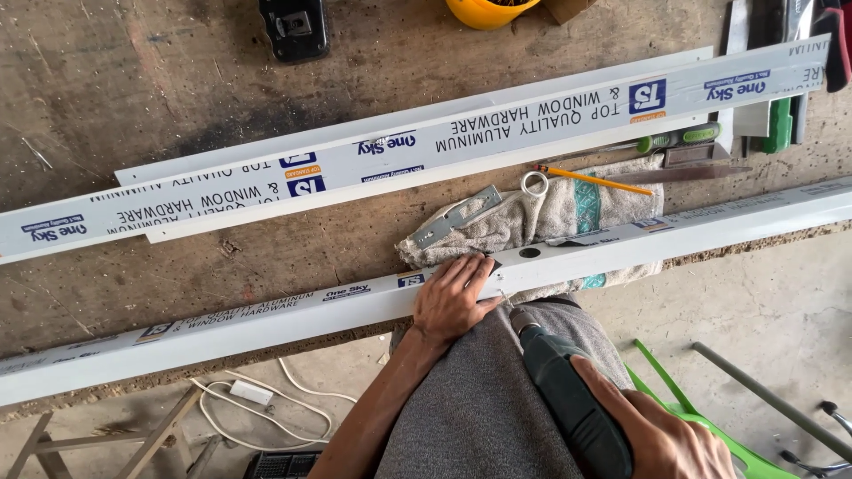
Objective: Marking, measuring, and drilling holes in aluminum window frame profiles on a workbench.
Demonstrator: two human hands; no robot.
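Observation:
A long white aluminium profile lies along the near edge of a worn wooden workbench. My left hand presses flat on top of it, fingers spread, beside a small dark hole in the profile. My right hand grips a dark green power drill, which points up toward the profile's near side, close under my left hand. My knee in grey cloth sits between both arms. A folded beige towel lies under and behind the profile.
Two more white profiles lie diagonally farther back. On the towel rest a metal bracket, a small ring and a yellow pencil. A green-handled screwdriver, a yellow container and a black tool sit beyond. White cable lies on the floor.

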